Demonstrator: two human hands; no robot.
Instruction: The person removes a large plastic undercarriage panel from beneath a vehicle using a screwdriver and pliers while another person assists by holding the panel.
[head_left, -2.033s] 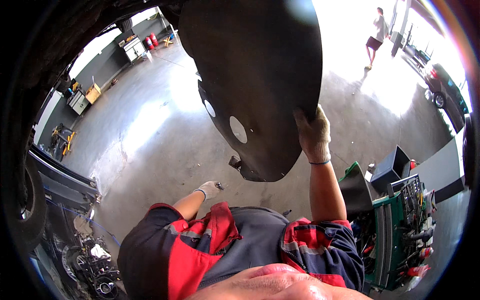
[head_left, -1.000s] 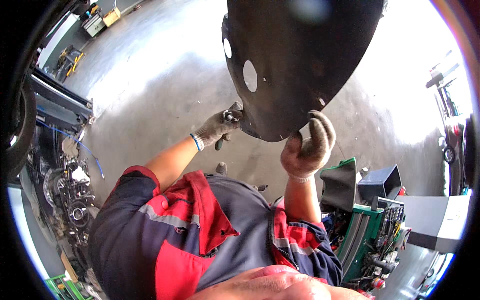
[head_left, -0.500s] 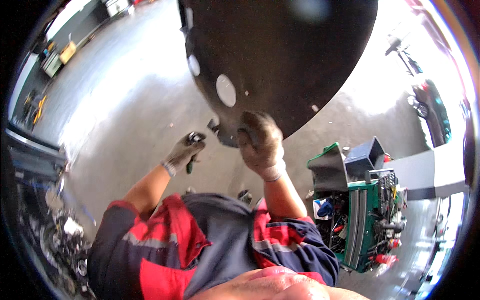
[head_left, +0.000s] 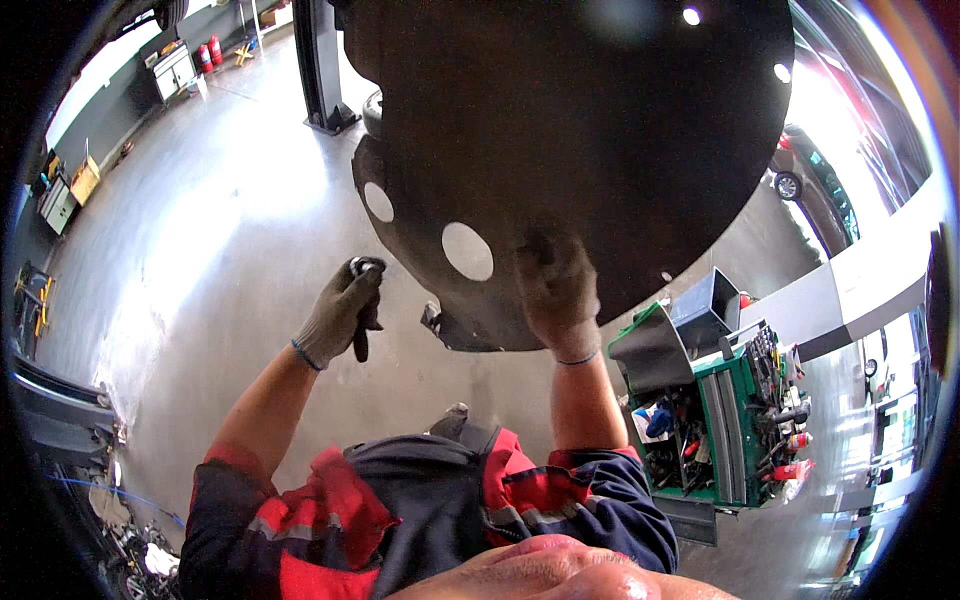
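Left grip (head_left: 338,308): gloved, fingers curled round a small hand tool (head_left: 361,346); a bit of metal shows at the top of my fist, the dark handle pokes out below. It is just left of the panel's lower edge, apart from it.

Right grip (head_left: 560,300): gloved, raised against the near face of the dark panel (head_left: 640,130), right of the larger pale hole. Fingers look bent, but they blend into the dark surface; I cannot tell how far open they are, or whether they have hold of anything.

Panel: broad, rounded, up in front of me across the far middle. Two large pale holes on its left side, smaller ones toward the right edge. A small tab (head_left: 431,318) sticks out at the lower left corner.

Near right: green tool cart (head_left: 727,430), packed with tools; a blue-grey bin (head_left: 705,308) beyond it. Far right: a parked car (head_left: 818,195).

Far left: cabinet (head_left: 173,72) with two red extinguishers (head_left: 211,53) to its right; yellowish box (head_left: 85,180) nearer. Dark post (head_left: 320,70) left of the panel, standing on the grey floor (head_left: 240,300). Near left: jumbled mechanical parts (head_left: 135,565).
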